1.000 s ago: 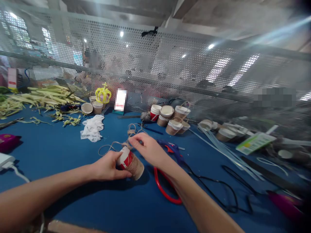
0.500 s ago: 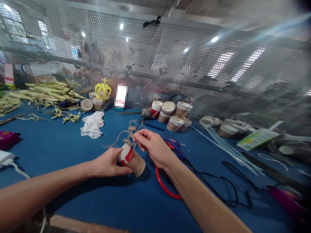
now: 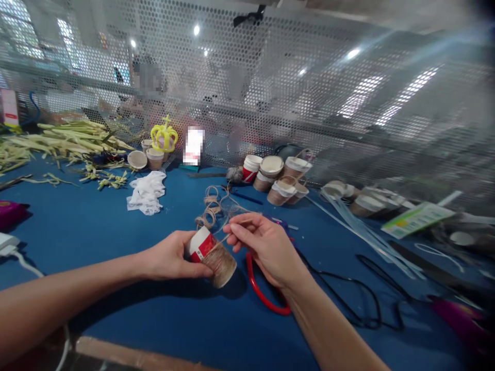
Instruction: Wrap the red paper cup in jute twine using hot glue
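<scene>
A paper cup (image 3: 221,265), white and red at one end and wound with brown twine over the rest, lies tilted in my left hand (image 3: 174,257), thumb underneath and fingers behind. My right hand (image 3: 259,239) pinches the jute twine (image 3: 221,240) just to the right of the cup, and the strand runs taut to the edge of the wound part. Loose coils of the twine lie on the blue table behind the cup. Under my right wrist, the red handle of scissors (image 3: 266,304) shows in part; the wrist hides the rest.
Twine-wrapped cups (image 3: 280,191) stand at the back beside stacked red-and-white cups (image 3: 251,167). Crumpled white cloth (image 3: 147,191) lies left of centre. Clear glue sticks (image 3: 371,237) and a black cable (image 3: 348,283) spread rightward. Pale dried husks (image 3: 65,141) fill the back left, before a perforated metal screen (image 3: 232,77).
My right hand has moved to the right, drawing the twine out sideways from the cup. The cup has turned slightly in my left hand. The view has shifted a little.
</scene>
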The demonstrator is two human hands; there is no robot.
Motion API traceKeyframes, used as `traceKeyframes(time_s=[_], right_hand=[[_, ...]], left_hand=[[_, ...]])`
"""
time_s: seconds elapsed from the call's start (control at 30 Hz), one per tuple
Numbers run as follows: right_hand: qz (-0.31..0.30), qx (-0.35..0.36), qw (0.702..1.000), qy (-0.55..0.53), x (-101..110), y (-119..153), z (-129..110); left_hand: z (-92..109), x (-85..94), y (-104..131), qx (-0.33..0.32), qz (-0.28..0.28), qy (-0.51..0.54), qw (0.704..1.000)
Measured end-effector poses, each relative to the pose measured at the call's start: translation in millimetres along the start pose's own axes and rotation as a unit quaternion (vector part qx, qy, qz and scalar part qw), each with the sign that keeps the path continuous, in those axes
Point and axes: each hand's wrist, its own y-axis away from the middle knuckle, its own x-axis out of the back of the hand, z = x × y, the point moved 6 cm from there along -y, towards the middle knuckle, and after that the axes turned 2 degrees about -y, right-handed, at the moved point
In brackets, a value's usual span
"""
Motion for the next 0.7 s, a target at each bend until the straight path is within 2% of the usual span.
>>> traceKeyframes(time_s=[0.27, 0.7], right_hand=[[0.043, 0.072, 0.992, 0.091, 1.1, 2.4, -3.8], [0.038, 0.036, 0.991, 0.127, 0.6, 0.9, 7.0]], left_hand=[[2.6, -2.5, 1.9, 0.002, -0.014, -0.007, 1.0], [8.4, -2.8, 5.3, -0.041, -0.02, -0.078, 0.996]])
